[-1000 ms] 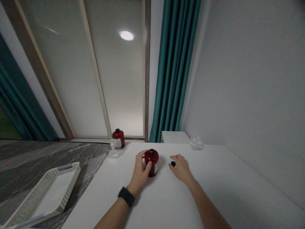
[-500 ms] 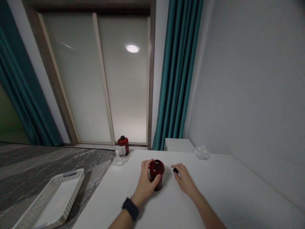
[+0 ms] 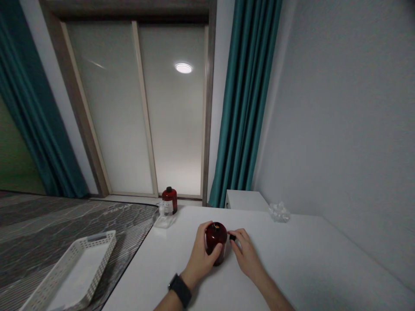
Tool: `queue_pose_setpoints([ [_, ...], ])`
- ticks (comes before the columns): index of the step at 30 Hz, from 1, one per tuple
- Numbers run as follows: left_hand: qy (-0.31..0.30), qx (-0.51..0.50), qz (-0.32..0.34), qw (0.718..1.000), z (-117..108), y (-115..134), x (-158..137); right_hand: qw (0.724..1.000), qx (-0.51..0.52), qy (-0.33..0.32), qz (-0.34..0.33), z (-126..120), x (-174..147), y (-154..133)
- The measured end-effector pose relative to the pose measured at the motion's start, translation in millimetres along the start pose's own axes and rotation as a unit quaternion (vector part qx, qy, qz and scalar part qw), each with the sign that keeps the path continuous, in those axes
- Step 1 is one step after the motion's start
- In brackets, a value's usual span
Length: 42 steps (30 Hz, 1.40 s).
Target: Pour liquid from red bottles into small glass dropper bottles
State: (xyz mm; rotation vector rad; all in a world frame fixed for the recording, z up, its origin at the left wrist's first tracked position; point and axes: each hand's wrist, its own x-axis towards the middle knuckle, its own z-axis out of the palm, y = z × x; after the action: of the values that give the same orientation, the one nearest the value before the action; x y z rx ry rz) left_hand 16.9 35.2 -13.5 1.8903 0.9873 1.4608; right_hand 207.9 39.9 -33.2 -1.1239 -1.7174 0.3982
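Note:
A dark red, rounded bottle (image 3: 216, 235) stands upright on the white table (image 3: 162, 268), its narrow neck uncapped. My left hand (image 3: 201, 255), with a dark watch at the wrist, is wrapped round the bottle's left side and front. Just right of the bottle, my right hand (image 3: 246, 255) pinches a small black cap (image 3: 232, 237) between thumb and fingers. The cap is apart from the neck and a little lower than it.
Near the far left edge stands a second red bottle (image 3: 170, 199) with a black cap, behind a clear plastic container (image 3: 164, 220). Crumpled clear plastic (image 3: 279, 213) lies at the far right. A white perforated basket (image 3: 105, 255) sits left of the table.
My right hand has moved left with the black cap, closer to the bottle. My left hand still holds the bottle. The whole view has shifted slightly.

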Motion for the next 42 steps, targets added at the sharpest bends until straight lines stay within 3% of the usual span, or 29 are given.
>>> queue_pose_setpoints([
  [7, -0.005, 0.003, 0.000, 1.000, 1, 3, -1, 0.986, 0.104, 0.111, 0.072, -1, 8, -10],
  [13, -0.004, 0.002, -0.004, 1.000, 1, 9, -3, 0.976, 0.150, 0.144, 0.069, 4, 19, -31],
  [18, -0.002, -0.015, 0.001, 1.000, 2, 9, -2, 0.977, 0.156, 0.142, 0.034, 9, 29, -55],
  [25, 0.002, -0.032, 0.019, 0.999, 3, 8, -1, 0.989, 0.082, 0.105, -0.063, 19, 28, -68],
  [35, -0.014, -0.021, 0.035, 0.999, 2, 9, -3, 0.987, 0.104, 0.125, -0.006, 23, 17, -64],
  [42, -0.033, 0.017, 0.063, 0.997, -2, 13, -3, 0.989, 0.095, 0.111, -0.035, 14, 10, -59],
])
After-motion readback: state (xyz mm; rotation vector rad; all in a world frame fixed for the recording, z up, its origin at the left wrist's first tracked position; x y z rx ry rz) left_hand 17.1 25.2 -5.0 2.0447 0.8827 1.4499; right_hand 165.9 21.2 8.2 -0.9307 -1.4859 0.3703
